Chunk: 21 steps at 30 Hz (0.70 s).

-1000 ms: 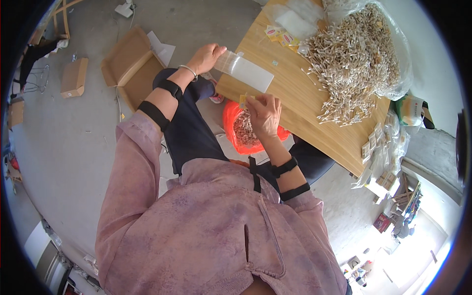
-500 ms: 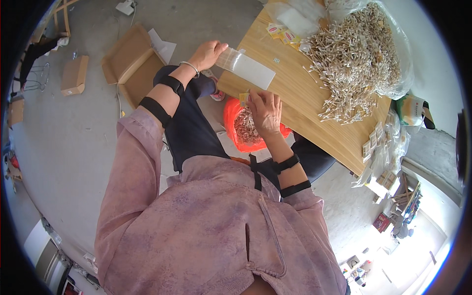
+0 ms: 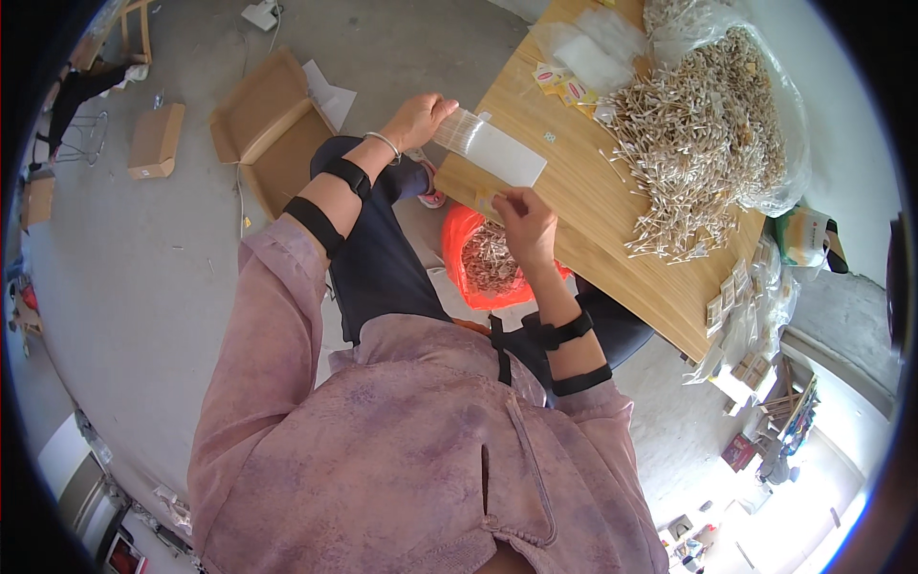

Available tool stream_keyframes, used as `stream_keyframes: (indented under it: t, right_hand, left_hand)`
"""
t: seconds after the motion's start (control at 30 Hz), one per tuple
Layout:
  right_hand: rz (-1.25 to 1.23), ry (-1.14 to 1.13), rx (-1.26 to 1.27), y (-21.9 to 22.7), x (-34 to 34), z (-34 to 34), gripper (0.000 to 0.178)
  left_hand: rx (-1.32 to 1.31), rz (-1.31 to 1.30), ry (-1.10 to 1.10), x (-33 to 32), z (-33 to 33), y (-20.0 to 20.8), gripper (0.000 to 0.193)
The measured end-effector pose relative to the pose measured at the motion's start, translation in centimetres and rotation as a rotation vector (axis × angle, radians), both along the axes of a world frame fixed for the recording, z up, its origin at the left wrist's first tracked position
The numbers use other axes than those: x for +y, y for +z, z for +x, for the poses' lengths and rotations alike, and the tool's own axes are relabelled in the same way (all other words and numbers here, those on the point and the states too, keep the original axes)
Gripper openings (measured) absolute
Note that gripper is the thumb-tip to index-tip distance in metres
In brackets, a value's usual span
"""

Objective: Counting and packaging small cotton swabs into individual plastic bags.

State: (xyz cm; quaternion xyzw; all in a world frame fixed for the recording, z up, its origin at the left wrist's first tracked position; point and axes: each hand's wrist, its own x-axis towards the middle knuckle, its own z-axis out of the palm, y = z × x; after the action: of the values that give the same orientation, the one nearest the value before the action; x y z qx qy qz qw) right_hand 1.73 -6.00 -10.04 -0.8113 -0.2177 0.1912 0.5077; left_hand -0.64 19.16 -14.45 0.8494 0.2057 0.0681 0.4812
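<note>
At the table's near left corner my left hand is closed on the end of a clear plastic bag with a row of cotton swabs in it. A flat white part extends from the bag over the wood. My right hand is at the table's front edge, thumb and fingers pinched together. By its fingertips is a small yellow card; whether the pinch holds anything is too small to tell. Below that hand hangs a red plastic bag filled with cotton swabs.
A large heap of loose cotton swabs spills from a clear bag across the wooden table. Yellow cards and clear plastic bags lie at the far side. Small packs line the right edge. An open cardboard box stands on the floor.
My right hand has turned and drawn its fingers into a pinch beside the yellow card. My left hand keeps its hold on the bag. The whole view has shifted slightly.
</note>
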Motion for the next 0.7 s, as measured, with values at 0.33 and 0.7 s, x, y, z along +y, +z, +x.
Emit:
stream_keyframes:
  t: [0.33, 0.7]
  right_hand:
    - [0.008, -0.187, 0.443, 2.0, 7.3, 5.3, 0.015]
    - [-0.083, -0.169, 0.352, 0.7, 9.2, 5.8, 0.012]
  left_hand:
    - [0.065, -0.039, 0.011, -0.4, 0.0, 0.5, 0.043]
    - [0.068, -0.020, 0.000, -0.3, -0.1, 0.8, 0.041]
